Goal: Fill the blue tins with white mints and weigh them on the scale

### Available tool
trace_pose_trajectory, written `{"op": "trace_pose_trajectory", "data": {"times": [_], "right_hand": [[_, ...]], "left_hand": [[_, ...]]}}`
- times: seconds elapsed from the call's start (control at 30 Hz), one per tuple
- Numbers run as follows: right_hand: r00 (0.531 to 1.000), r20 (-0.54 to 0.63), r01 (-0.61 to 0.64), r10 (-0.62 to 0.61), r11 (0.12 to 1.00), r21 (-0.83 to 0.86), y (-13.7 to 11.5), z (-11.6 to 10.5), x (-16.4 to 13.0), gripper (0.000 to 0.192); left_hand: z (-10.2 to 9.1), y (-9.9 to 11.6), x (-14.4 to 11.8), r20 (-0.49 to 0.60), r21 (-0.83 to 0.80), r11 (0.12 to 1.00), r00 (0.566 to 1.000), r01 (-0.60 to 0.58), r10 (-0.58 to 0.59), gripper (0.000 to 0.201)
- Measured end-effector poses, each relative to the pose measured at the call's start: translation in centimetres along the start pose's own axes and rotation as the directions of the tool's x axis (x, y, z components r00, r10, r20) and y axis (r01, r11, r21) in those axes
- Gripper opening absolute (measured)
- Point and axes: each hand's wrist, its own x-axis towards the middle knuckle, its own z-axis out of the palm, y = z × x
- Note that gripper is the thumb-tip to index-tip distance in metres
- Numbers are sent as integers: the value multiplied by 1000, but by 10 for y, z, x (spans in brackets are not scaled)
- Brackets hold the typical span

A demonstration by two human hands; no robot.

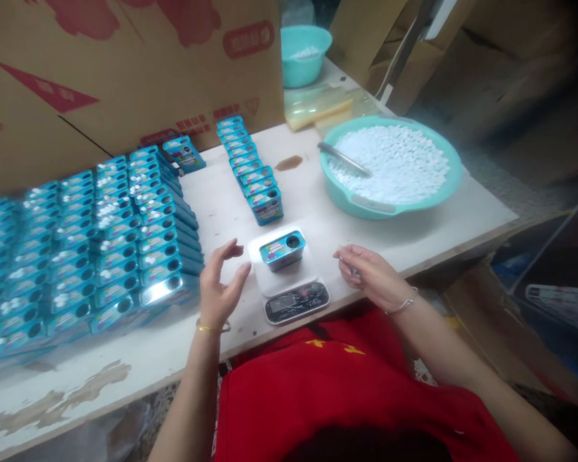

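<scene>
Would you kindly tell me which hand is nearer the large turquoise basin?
Right: the right hand is in front of the basin; the left hand is farther, left of the scale.

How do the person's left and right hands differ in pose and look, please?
The left hand is open, thumb and fingers apart; the right hand has its fingers curled. The left wears a gold-coloured bracelet, the right a silvery one. The left is close beside the scale, the right farther from it. Both hands are clear of the blue container on the scale.
</scene>
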Motion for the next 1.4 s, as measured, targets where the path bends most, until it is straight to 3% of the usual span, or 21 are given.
{"op": "trace_pose_trajectory", "data": {"times": [0.3,0.43,0.57,0.67,0.7,0.77,0.83,0.9,0.97,1.07,1.23,1.4], "right_hand": [[1000,-8,26,-26,999,-35,-2,4,1,33],[990,-5,139,-141,978,-154,-20,24,3,32],[929,124,370,-349,857,-359,-45,53,11,30],[895,181,441,-408,745,-500,-54,65,20,27],[893,161,439,-420,738,-513,-54,65,22,27],[919,101,385,-381,809,-444,-50,59,23,29],[966,64,258,-250,926,-275,-42,48,22,35],[992,47,123,-118,986,-111,-30,34,19,39],[999,25,43,-43,999,-13,-16,20,18,43],[1000,-5,-24,24,998,66,7,3,18,46],[997,-50,-58,63,994,89,37,-12,23,50],[995,-67,-72,78,993,91,49,-16,27,51]], "left_hand": [[0,-4,-5,12,20,1000,1000,4,-4,43],[0,-4,-7,24,7,1000,1000,3,-3,40],[2,3,-5,35,-6,1000,999,-25,25,35],[1,9,-2,51,23,998,997,-66,65,29],[0,11,-1,55,31,997,996,-75,74,27],[-1,15,2,59,36,995,994,-90,88,28],[0,19,5,94,25,993,989,-115,112,38],[4,25,12,173,48,984,972,-170,160,60],[12,31,22,284,125,955,932,-268,224,67],[25,35,47,369,275,876,885,-396,284,44],[39,16,96,216,421,814,916,-400,338,36],[49,-8,104,315,481,766,899,-427,304,36]]}}
